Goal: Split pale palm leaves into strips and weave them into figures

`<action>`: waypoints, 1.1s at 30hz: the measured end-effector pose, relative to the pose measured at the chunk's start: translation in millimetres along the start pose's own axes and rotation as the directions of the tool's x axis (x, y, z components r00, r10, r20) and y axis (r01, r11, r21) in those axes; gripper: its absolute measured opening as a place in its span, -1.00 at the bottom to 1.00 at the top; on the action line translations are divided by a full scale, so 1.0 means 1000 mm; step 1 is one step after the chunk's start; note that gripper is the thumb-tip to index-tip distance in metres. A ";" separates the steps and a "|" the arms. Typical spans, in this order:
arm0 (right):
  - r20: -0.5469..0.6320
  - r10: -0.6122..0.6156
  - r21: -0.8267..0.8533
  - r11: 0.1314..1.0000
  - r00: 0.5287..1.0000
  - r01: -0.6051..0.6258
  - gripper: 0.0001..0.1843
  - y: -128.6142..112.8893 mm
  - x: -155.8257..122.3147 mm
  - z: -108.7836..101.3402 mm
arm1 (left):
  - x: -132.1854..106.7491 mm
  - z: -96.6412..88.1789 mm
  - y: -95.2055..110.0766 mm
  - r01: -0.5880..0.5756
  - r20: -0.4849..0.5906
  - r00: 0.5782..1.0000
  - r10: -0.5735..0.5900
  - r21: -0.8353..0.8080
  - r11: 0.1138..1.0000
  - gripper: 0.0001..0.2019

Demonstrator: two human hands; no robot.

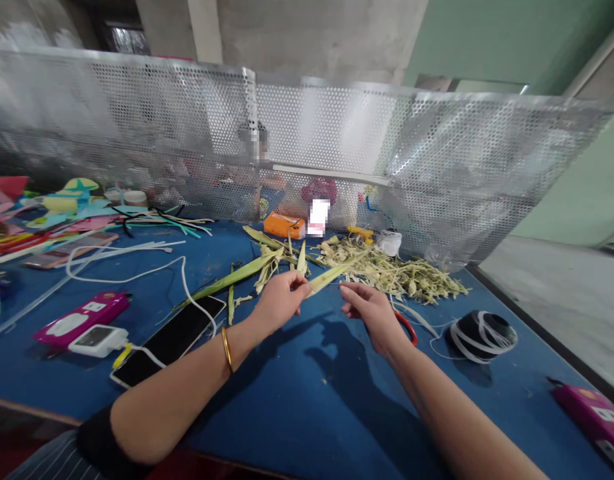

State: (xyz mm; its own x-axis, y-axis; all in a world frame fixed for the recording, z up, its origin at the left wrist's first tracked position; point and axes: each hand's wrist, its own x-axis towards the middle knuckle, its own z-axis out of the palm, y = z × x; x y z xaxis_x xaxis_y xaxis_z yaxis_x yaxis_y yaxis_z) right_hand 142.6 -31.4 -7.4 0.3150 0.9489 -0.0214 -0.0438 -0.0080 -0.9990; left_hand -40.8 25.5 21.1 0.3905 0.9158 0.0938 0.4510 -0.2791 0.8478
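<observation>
My left hand [281, 300], with a gold bangle at the wrist, pinches a pale green husk-like leaf strip [329, 275] that points away to the right. Just right of the strip, the fingers of my right hand [369, 310] are curled together; whatever they may hold is too small to make out. Behind both hands lies a heap of dry, pale green plant pieces [411, 275]. Longer husk-like leaves [239, 273] lie beyond my left hand. The red handle of a tool [407, 328] shows partly behind my right wrist.
A black spool wound with white string [481, 337] stands at right, near a magenta box [594, 413]. Left are a dark phone [167, 343], a white charger with cable [99, 340], another magenta box [81, 320] and coloured strips. A perforated metal screen [327, 127] closes the back; a person sits beyond.
</observation>
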 end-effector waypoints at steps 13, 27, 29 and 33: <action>-0.281 0.114 0.251 0.967 0.953 -0.042 -0.78 0.015 0.044 -0.036 | -0.015 0.027 -0.008 0.285 0.350 0.920 -0.177 -0.285 0.915 -0.80; -0.193 -0.539 -0.495 0.775 0.820 0.392 -0.68 0.001 0.033 -0.060 | -0.012 0.023 -0.009 0.223 0.223 0.961 -0.162 -0.282 0.933 -0.83; 0.014 -0.564 -0.599 0.656 0.826 0.458 -0.68 -0.001 0.031 -0.052 | -0.014 0.023 -0.007 0.184 0.224 0.966 -0.126 -0.263 0.947 -0.83; 0.101 -0.495 -0.572 0.681 0.863 0.457 -0.85 0.007 0.035 -0.051 | -0.016 0.022 -0.004 0.178 0.255 0.960 -0.113 -0.250 0.952 -0.83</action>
State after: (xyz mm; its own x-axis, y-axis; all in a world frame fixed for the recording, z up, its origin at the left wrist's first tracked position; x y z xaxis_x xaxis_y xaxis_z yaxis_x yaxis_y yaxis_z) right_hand 201.7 -14.0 -16.8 0.1978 0.8548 0.4797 0.6562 0.2481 -0.7126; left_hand -30.9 5.4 4.6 0.5292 0.8371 -0.1387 0.2985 -0.0306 0.9539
